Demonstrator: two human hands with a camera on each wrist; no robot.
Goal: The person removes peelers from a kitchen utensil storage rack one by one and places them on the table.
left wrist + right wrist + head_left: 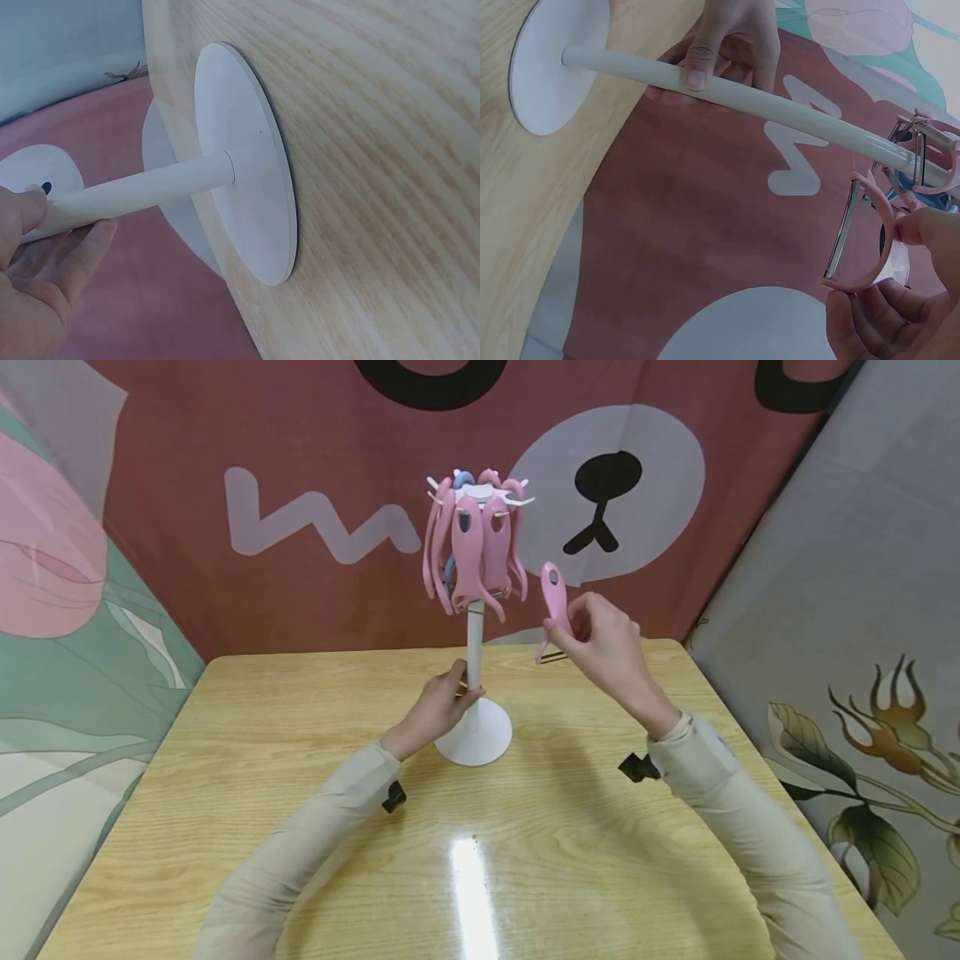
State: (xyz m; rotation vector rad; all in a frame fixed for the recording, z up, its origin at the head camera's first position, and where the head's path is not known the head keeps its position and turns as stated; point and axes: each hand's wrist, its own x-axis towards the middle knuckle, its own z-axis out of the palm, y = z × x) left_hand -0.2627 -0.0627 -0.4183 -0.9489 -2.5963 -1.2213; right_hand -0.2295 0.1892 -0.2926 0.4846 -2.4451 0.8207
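Note:
A white stand [475, 635] with a round base [480, 739] stands upright on the table. From the hooks at its top hang several pink peelers [468, 547], with blue ones [463, 479] partly hidden among them. My left hand [435, 703] grips the pole low down, thumb on one side and fingers on the other; the left wrist view shows this hand [41, 277] around the pole. To the right of the hanging peelers, my right hand [609, 643] pinches a pink peeler [555, 596], handle up. In the right wrist view its metal blade [842, 232] faces the pole, apart from it.
The wooden table [225, 743] spreads around the base. A red printed cloth [322, 602] hangs behind it, a green and pink cloth [52, 710] at the left and a pale floral one [810, 635] at the right. Light glares off the table's front [474, 893].

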